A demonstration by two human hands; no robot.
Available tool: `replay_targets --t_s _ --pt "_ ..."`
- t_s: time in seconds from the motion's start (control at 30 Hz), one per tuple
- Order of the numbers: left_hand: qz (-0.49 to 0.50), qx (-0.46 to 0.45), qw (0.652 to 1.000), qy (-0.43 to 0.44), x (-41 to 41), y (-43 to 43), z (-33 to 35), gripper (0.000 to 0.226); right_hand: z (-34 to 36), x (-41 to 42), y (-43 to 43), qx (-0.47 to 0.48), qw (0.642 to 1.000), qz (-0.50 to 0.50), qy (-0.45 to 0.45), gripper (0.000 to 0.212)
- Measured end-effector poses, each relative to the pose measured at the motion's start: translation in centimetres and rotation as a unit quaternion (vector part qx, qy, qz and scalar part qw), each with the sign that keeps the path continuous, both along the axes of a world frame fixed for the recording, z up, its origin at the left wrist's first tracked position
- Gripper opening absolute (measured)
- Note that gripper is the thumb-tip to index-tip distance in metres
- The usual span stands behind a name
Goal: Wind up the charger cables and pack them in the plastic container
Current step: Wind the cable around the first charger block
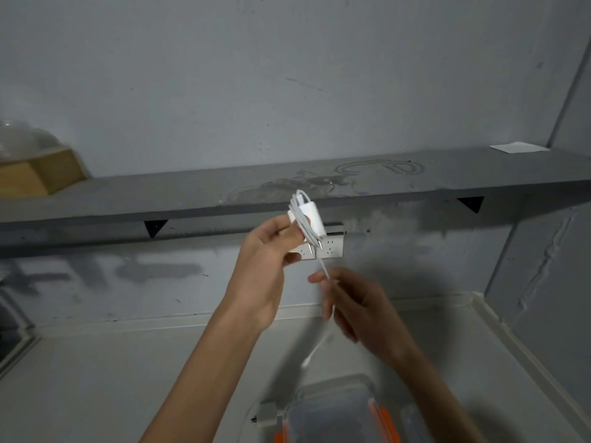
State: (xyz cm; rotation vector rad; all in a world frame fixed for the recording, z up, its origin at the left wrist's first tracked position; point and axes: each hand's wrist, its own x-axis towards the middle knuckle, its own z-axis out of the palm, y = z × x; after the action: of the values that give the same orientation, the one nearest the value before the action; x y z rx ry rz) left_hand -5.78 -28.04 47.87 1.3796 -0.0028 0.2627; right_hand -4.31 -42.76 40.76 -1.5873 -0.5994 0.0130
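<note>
My left hand (271, 251) holds a white charger plug (311, 217) up in front of the wall, with several loops of its white cable wound around the plug and my fingers. The free end of the cable (326, 273) runs down through my right hand (355, 302), whose fingers pinch it, and dangles below to a small connector (305, 362). A clear plastic container with orange clips (335, 410) sits on the counter at the bottom, below my right hand. A second white charger block (267, 414) lies beside the container's left edge.
A grey shelf (287, 193) runs across the wall, with a brown box (35, 174) on its left and white paper (518, 147) on its right. A white wall socket (329, 247) sits under the shelf behind my left hand. The pale counter (112, 378) spreads below.
</note>
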Motion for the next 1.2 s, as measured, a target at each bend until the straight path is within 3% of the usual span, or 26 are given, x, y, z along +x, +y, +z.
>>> replay_targets --t_s 0.13,0.4,0.67,0.77,0.9,0.97,1.03,1.1,1.13,1.2 --pt "0.070 0.010 0.997 0.019 1.9 0.7 -0.7 0.022 -0.6 -2.9 0.7 -0.084 0.996 0.011 -0.011 0.021" --pt "0.105 0.123 0.985 0.057 3.4 2.0 -2.9 0.019 1.4 -6.0 -1.0 -0.205 0.965 -0.048 -0.157 0.029" --pt "0.041 0.030 0.995 0.083 3.4 2.7 -1.7 0.022 -1.6 -5.7 -2.4 -0.316 0.940 -0.002 -0.130 0.033" --pt "0.041 0.078 0.993 0.081 3.3 2.8 -2.1 0.019 -2.1 -5.6 -3.0 -0.286 0.950 -0.021 -0.128 0.032" --pt "0.075 0.273 0.957 0.062 2.6 2.1 -3.5 0.003 0.5 -5.2 -3.9 -0.220 0.946 -0.117 -0.207 0.027" --pt "0.036 0.362 0.930 0.042 1.4 1.2 -4.3 0.010 2.9 -3.8 -4.1 -0.176 0.917 -0.188 -0.305 0.019" --pt "-0.009 0.425 0.905 -0.007 -0.1 0.3 -4.8 0.014 5.4 -1.9 -3.9 -0.154 0.865 -0.244 -0.410 0.013" --pt "-0.036 0.461 0.884 -0.065 -1.9 -0.3 -4.4 0.019 7.0 0.2 -3.8 -0.145 0.836 -0.261 -0.460 0.009" --pt "-0.043 0.466 0.879 -0.094 -2.8 -0.5 -4.0 0.022 7.5 1.1 -3.8 -0.144 0.843 -0.255 -0.452 0.007" --pt "-0.044 0.458 0.878 -0.136 -4.1 -0.6 -2.7 0.025 7.8 2.7 -3.7 -0.136 0.892 -0.219 -0.372 0.004"
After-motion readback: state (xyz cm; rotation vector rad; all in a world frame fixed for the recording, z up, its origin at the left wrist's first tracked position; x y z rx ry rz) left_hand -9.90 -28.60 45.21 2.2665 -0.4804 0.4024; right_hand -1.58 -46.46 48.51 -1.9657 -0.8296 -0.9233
